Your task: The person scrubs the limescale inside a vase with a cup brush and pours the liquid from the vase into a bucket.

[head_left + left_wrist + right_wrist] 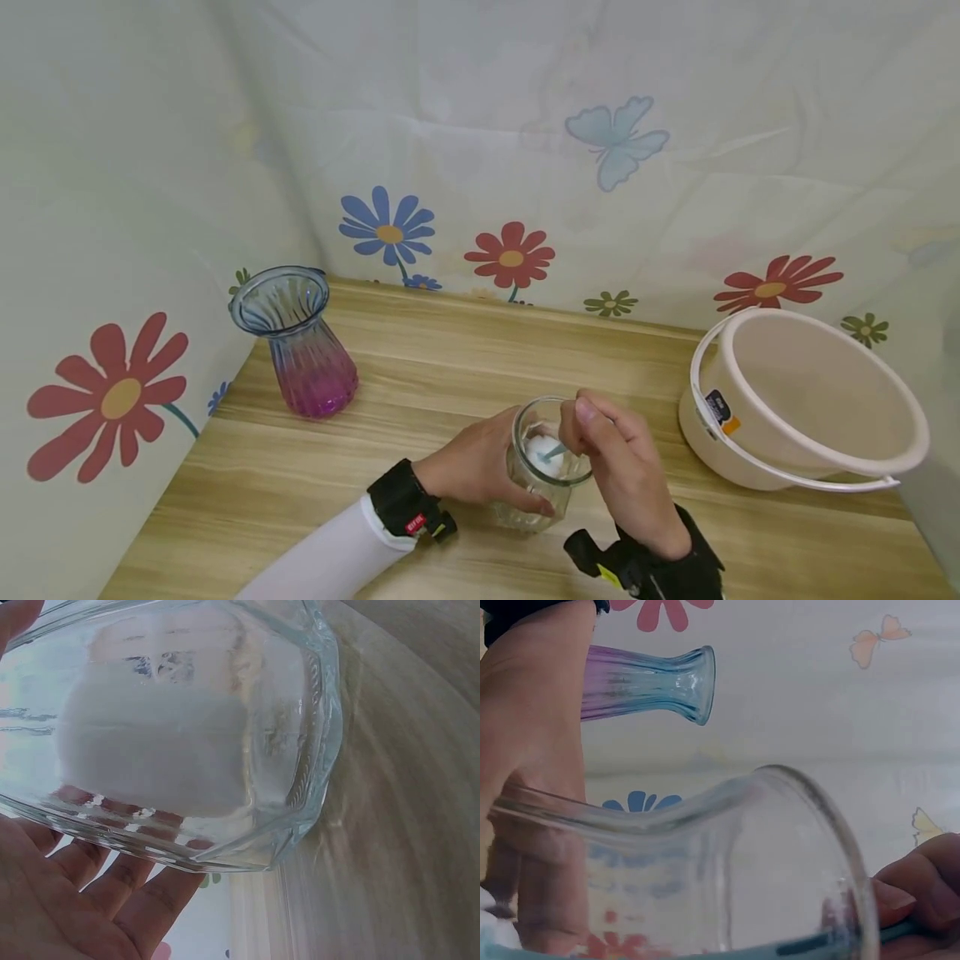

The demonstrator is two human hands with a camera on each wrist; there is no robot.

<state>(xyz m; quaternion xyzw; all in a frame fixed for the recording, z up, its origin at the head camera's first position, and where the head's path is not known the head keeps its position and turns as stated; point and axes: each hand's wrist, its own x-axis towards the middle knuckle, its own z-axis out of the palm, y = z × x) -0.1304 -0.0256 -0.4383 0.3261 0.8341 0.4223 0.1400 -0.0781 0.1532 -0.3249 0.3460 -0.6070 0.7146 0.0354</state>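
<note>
My left hand point(480, 458) grips a clear glass jar point(525, 518) from its left side, thumb across the near side. The jar stands tilted a little over the wooden table. Inside it is the white head of a sponge bottle brush point(543, 457); in the left wrist view the sponge head point(150, 742) shows blurred through the glass. My right hand point(618, 467) is above the rim, its curled fingers pinching the brush's blue-green handle point(802, 948). The right wrist view shows that handle crossing the jar's mouth. The upper end of the handle is hidden in the right hand.
A ribbed glass vase point(311, 358), blue at the top and purple-pink below, stands at the back left of the wooden table point(420, 358). On the right is a pale pink bucket point(705, 450) with its handle down. A flowered curtain point(465, 125) hangs behind.
</note>
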